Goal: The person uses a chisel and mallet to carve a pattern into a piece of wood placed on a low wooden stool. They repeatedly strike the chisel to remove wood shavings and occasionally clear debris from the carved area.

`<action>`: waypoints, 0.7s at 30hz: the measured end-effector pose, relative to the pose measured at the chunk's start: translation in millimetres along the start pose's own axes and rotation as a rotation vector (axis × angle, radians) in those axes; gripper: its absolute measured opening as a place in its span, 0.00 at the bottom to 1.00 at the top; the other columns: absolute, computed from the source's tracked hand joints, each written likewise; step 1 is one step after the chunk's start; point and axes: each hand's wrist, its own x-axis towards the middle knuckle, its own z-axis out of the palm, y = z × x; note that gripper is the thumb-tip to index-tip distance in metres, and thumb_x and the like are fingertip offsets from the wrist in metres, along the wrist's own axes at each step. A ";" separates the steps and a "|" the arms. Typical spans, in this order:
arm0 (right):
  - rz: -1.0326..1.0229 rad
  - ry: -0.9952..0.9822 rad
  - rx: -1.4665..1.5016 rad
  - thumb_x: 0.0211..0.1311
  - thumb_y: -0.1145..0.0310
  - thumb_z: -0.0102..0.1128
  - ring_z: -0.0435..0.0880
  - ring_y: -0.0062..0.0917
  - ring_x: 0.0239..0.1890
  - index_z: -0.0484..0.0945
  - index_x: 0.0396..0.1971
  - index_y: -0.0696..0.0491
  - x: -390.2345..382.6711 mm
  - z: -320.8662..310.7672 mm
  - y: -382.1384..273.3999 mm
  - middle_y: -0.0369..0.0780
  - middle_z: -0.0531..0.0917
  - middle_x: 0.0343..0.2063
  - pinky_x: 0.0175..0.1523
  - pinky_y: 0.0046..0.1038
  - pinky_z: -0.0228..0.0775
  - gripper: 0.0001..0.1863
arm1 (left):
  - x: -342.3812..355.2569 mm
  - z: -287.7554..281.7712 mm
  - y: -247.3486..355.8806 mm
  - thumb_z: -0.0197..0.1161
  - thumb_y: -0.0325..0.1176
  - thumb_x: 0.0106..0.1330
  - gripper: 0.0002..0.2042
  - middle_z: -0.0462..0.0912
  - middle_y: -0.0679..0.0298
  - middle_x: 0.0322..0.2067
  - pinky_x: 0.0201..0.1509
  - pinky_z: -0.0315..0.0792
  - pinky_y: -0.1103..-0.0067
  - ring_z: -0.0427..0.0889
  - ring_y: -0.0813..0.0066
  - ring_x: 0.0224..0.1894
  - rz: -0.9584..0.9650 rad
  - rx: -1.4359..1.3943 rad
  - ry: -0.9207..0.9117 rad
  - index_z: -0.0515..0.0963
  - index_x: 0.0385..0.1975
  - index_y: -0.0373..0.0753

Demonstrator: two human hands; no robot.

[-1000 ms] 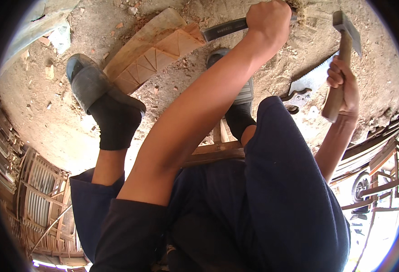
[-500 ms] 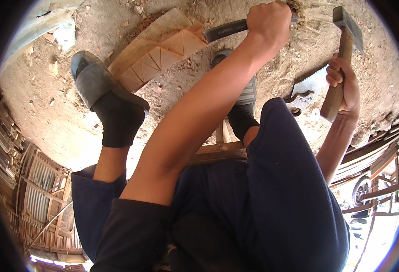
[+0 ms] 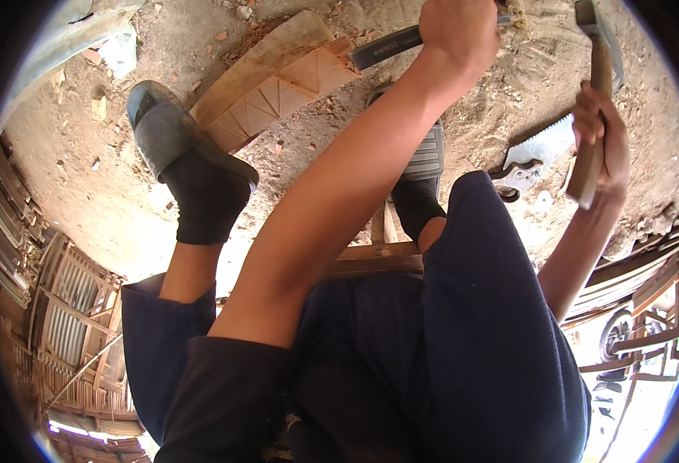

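Head view. My left hand (image 3: 461, 35) is closed in a fist around a dark, flat, chisel-like metal bar (image 3: 386, 48); its fingers are pressed together on it, largely hidden behind the back of the hand. The bar's free end meets or overlaps the right end of a curved, pale-brown wooden block (image 3: 278, 89) scored with triangular lines; contact cannot be confirmed. The block lies on the brown earth floor (image 3: 62, 181), beyond my feet. The grey-black slipper (image 3: 160, 127) on my left foot stands against its near-left end, presumably to brace it.

My right hand (image 3: 608, 143) has its fingers curled around the wooden handle of a steel-headed hammer (image 3: 602, 65), head uppermost, likely for a free swing.

Clearances: bare earth separates hammer and left fist. A silver, toothed handsaw (image 3: 544, 145) lies between my right knee and right hand, teeth toward that open ground. The picture's upper edge crops my left fist.
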 end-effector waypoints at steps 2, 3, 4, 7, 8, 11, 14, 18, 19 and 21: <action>-0.011 -0.026 -0.133 0.63 0.74 0.52 0.65 0.10 0.17 0.68 0.35 0.57 13.4 -6.4 11.2 0.30 0.69 0.19 0.20 0.12 0.59 0.04 | -2.7 -0.7 -4.6 0.62 0.27 0.52 0.05 0.82 0.48 0.25 0.36 0.77 0.63 0.84 0.51 0.31 -0.005 0.033 -0.011 0.77 0.27 0.33; 0.003 -0.014 -0.322 0.63 0.74 0.52 0.65 0.10 0.17 0.68 0.34 0.56 10.2 -12.8 13.8 0.29 0.68 0.18 0.20 0.12 0.58 0.03 | -1.6 -0.4 -1.8 0.63 0.27 0.52 0.06 0.82 0.48 0.25 0.36 0.77 0.63 0.84 0.51 0.31 0.000 0.028 -0.024 0.77 0.27 0.33; 0.102 -0.028 -0.625 0.62 0.72 0.54 0.64 0.09 0.15 0.69 0.33 0.54 -3.0 -3.2 11.3 0.28 0.67 0.15 0.18 0.13 0.57 0.05 | -2.0 -2.5 -4.9 0.64 0.28 0.51 0.06 0.82 0.48 0.25 0.36 0.77 0.63 0.83 0.51 0.31 -0.008 0.046 -0.028 0.77 0.27 0.33; 0.369 -0.106 -0.615 0.58 0.71 0.58 0.63 0.08 0.13 0.70 0.37 0.55 -17.9 12.7 -5.7 0.28 0.67 0.16 0.15 0.14 0.54 0.09 | -11.9 -3.1 -10.9 0.63 0.29 0.53 0.06 0.82 0.48 0.25 0.37 0.77 0.63 0.83 0.50 0.32 -0.049 0.053 -0.065 0.77 0.27 0.33; 0.344 -0.083 -0.656 0.58 0.72 0.57 0.63 0.08 0.14 0.70 0.37 0.55 -19.4 13.8 -4.4 0.28 0.67 0.17 0.16 0.13 0.54 0.09 | -13.6 -1.5 -12.6 0.63 0.29 0.53 0.06 0.82 0.48 0.25 0.37 0.77 0.63 0.83 0.50 0.32 -0.054 0.055 -0.052 0.77 0.28 0.34; 0.268 -0.037 -0.496 0.58 0.72 0.57 0.63 0.08 0.14 0.70 0.37 0.56 -18.3 8.2 9.7 0.28 0.67 0.18 0.17 0.13 0.54 0.08 | -12.0 0.0 -12.0 0.62 0.30 0.54 0.07 0.82 0.49 0.25 0.37 0.77 0.63 0.83 0.50 0.32 -0.060 0.063 -0.014 0.77 0.29 0.34; 0.222 0.018 -0.336 0.59 0.74 0.55 0.64 0.10 0.16 0.70 0.36 0.56 -11.3 5.1 22.7 0.29 0.67 0.18 0.19 0.14 0.57 0.07 | -2.4 -12.7 -6.3 0.62 0.30 0.55 0.06 0.82 0.49 0.24 0.36 0.77 0.62 0.83 0.50 0.31 -0.047 0.052 -0.008 0.77 0.28 0.35; 0.211 0.030 -0.222 0.60 0.74 0.54 0.65 0.10 0.18 0.69 0.35 0.56 -14.7 -9.7 35.2 0.31 0.67 0.20 0.21 0.14 0.58 0.05 | -11.4 -36.5 20.3 0.62 0.30 0.54 0.06 0.81 0.48 0.24 0.35 0.77 0.62 0.83 0.49 0.30 0.005 -0.070 0.061 0.76 0.27 0.34; 0.213 0.036 -0.213 0.60 0.74 0.53 0.65 0.11 0.18 0.69 0.35 0.56 -16.5 -12.3 37.8 0.31 0.67 0.20 0.21 0.14 0.58 0.05 | -11.5 -35.1 25.7 0.63 0.30 0.54 0.06 0.81 0.48 0.24 0.35 0.77 0.62 0.83 0.49 0.30 0.032 -0.092 0.111 0.76 0.26 0.34; 0.258 0.057 -0.195 0.60 0.74 0.54 0.65 0.11 0.17 0.70 0.35 0.56 -19.0 -16.0 43.2 0.31 0.67 0.20 0.20 0.15 0.59 0.05 | -9.9 -32.4 26.5 0.64 0.31 0.53 0.08 0.81 0.48 0.24 0.34 0.77 0.62 0.82 0.48 0.29 0.011 -0.089 0.059 0.76 0.27 0.33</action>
